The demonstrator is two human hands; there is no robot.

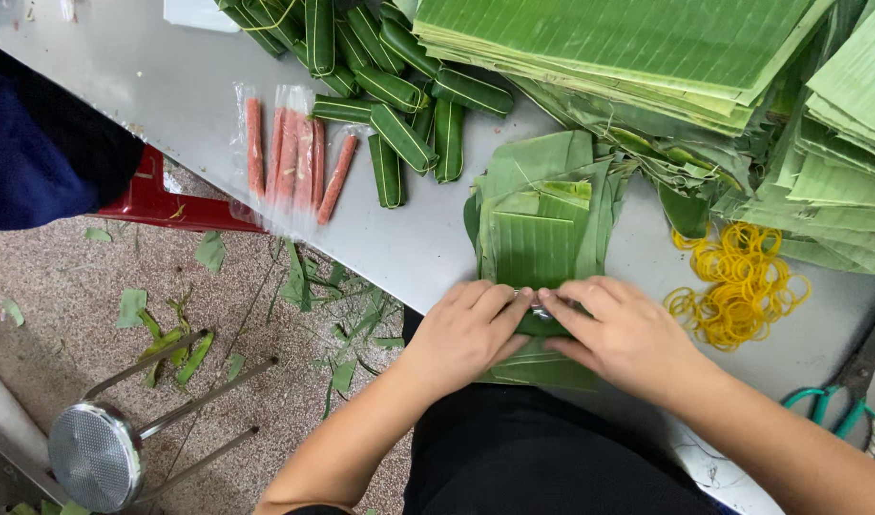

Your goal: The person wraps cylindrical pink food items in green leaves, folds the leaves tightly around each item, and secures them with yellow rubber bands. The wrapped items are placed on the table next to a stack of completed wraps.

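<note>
Both hands are down on the near edge of the table (151, 86), side by side: the left hand (466, 334) and right hand (628, 334) press their fingertips onto a leaf sheet (533, 248), curling it over something small between them that I can only glimpse as a pale, shiny bit. Neither hand is clenched; they pinch and roll the leaf's near edge, thumbs tucked under. To my eye the roll goes best with even pressure from both sides, the edge kept square to the leaf's ribs so it doesn't split, and the filling kept centred. To the right lies a heap of yellow bands (738, 281), too many to count, and a pair of green-handled scissors (833, 410) at the table's edge. Farther back on the left, five pink sausages (290, 157) lie in clear wrap. Beyond them are finished green rolls (404, 114), a dozen or more, some cut off at the frame. At the far right stand stacks of cut leaves (628, 48).
</note>
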